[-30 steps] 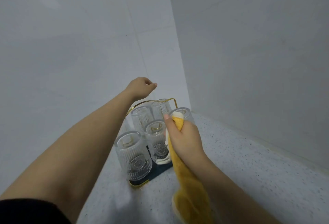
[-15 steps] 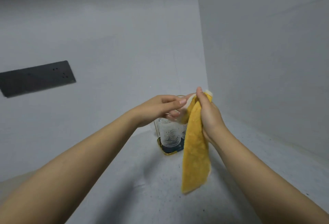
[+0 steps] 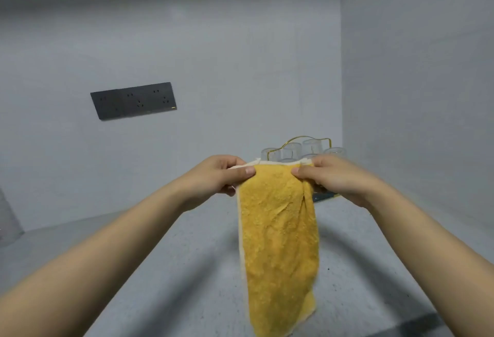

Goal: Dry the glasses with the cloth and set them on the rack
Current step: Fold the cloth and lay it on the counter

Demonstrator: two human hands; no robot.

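A yellow cloth (image 3: 279, 243) hangs flat in front of me, stretched by its top edge. My left hand (image 3: 223, 173) pinches its upper left corner and my right hand (image 3: 331, 176) pinches its upper right corner. Behind the cloth, in the corner of the counter, stands the rack (image 3: 307, 141) with a gold wire handle and a dark base. Several clear ribbed glasses (image 3: 311, 146) sit upside down on it; only their tops show above the cloth and my hands.
The grey speckled counter (image 3: 173, 269) runs from me to the corner. White walls close it in at the back and right. A dark socket strip (image 3: 133, 100) is fixed on the back wall at the left.
My left hand took hold of the cloth's other top corner and both hands spread it flat. The view rose, so the rack now shows lower and farther back.
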